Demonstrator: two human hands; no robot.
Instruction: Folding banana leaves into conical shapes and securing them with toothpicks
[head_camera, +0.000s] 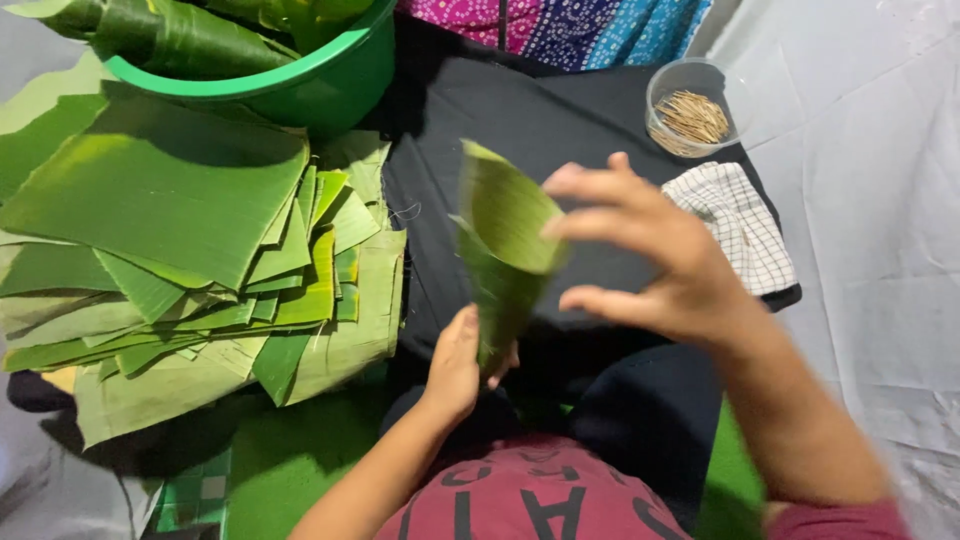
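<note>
Item: leaf cone, green, rolled from a strip of banana leaf, held upright over the black cloth that covers the middle of the floor.

Hands: our left hand pinches the pointed lower end of the cone between thumb and fingers. Our right hand is spread, fingertips touching the cone's open rim; it is blurred, so we cannot tell how firm the contact is.

Handling note: we judge that the cone keeps its shape best if the lower pinch holds the overlap tight while the upper fingers turn the rim evenly, without creasing the leaf across its ribs.

Stock, left edge of the cloth: stack of cut leaf pieces, fanned out, many layers. Behind it, green basin with rolled leaves inside.

Far right corner of the cloth: clear cup of wooden picks; just beside it, checked cloth, folded.

Surface and room: floor-level work area, white sheeting at the right, patterned fabric at the far edge. Light is dim and warm.
</note>
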